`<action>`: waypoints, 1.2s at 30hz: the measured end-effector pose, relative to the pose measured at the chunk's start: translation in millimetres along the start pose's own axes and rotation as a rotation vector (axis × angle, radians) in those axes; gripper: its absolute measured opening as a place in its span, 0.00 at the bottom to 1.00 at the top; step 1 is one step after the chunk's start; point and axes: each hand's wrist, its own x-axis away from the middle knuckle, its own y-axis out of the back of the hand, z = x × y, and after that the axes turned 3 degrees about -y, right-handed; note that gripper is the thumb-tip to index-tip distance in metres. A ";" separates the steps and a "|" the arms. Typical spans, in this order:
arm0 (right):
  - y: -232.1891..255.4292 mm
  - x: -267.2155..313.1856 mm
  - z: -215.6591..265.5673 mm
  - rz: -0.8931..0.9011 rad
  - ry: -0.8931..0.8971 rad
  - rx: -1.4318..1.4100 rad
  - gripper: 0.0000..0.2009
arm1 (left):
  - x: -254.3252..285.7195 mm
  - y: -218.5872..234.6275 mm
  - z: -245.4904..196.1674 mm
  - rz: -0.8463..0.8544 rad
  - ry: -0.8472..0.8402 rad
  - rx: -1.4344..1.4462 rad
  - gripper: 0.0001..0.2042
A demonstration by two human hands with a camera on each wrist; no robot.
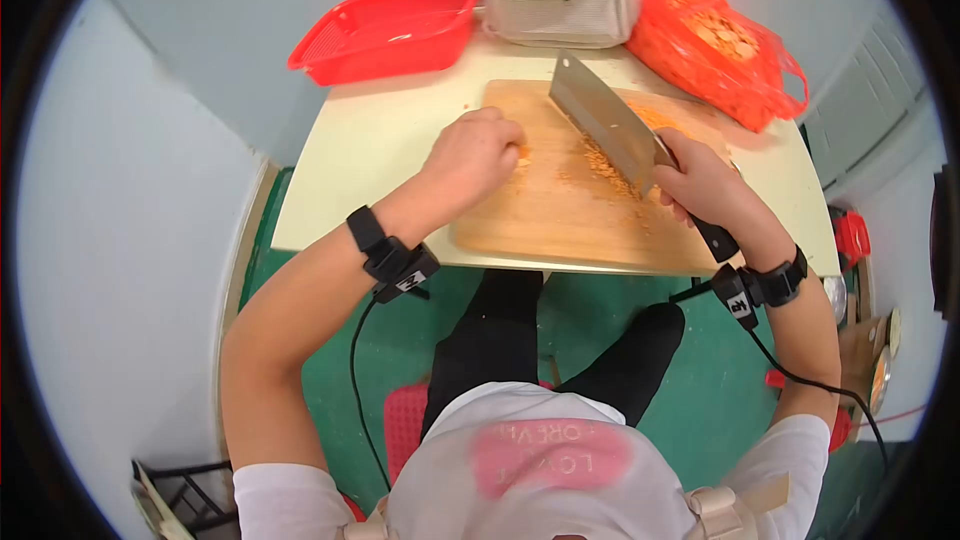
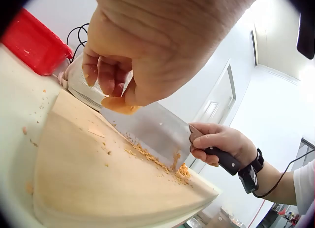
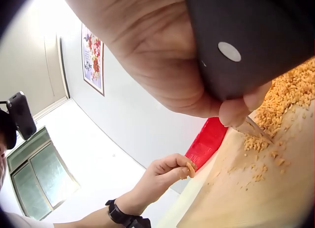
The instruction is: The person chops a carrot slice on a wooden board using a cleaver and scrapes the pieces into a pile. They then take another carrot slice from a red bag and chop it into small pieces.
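Observation:
My left hand pinches a thin orange slice between thumb and fingers, above the left part of the wooden cutting board. The slice's kind does not show clearly. The handle of a wide cleaver is in the grip of my right hand. Its blade stands on edge over the board, slanting toward the back left. Along the blade lie finely chopped orange bits, with a bigger heap on the blade's far side. A small flat piece lies on the board in the left wrist view.
At the back left of the pale table sits a red plastic basket. A beige striped bag stands behind the board. To its right is a red plastic bag full of orange slices. Small crumbs dot the table left of the board.

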 end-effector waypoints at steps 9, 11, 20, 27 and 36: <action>4.3 8.4 1.5 -0.032 0.004 -0.072 0.13 | -16.1 -23.0 -7.7 0.024 -0.003 0.079 0.08; 1.9 5.2 3.0 -0.005 0.002 -0.122 0.13 | -18.3 -16.5 -4.9 -0.035 -0.036 0.085 0.07; 0.4 -5.3 -12.2 -0.017 -0.020 -0.059 0.16 | -12.4 -16.4 -5.0 -0.013 -0.032 0.161 0.06; 0.5 5.7 -12.6 -0.070 -0.023 0.053 0.19 | -40.8 -50.7 -22.4 -0.005 -0.274 0.104 0.05; -2.8 6.4 -14.4 -0.069 -0.026 0.085 0.21 | -16.7 -55.5 -20.0 0.106 -0.396 -0.093 0.07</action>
